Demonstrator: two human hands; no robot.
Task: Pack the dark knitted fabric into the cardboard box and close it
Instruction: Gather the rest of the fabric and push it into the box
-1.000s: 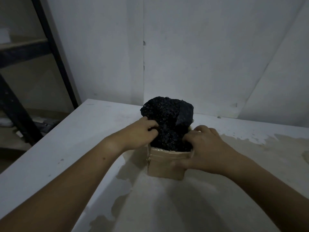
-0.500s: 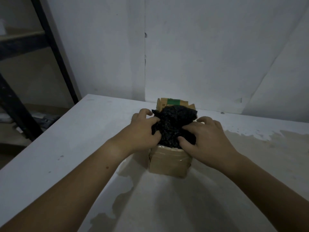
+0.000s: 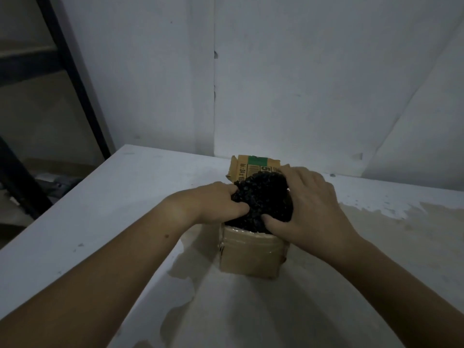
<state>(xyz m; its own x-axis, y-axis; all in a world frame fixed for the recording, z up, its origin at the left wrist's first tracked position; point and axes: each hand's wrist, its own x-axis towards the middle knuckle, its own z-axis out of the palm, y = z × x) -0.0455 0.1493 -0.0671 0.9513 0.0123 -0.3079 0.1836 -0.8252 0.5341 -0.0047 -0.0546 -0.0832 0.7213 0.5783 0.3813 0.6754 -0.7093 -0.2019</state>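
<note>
We are seeing the left hand [image 3: 216, 202] and right hand [image 3: 311, 209] both clutching the dark fabric [image 3: 263, 199], which is bulging out of the box [image 3: 251, 254]. The box's rear flap [image 3: 251, 167] is standing up on the white table [image 3: 100, 209].

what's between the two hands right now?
Head view: the dark knitted fabric, bulging above the cardboard box; left hand and right hand press it from either side.
</note>
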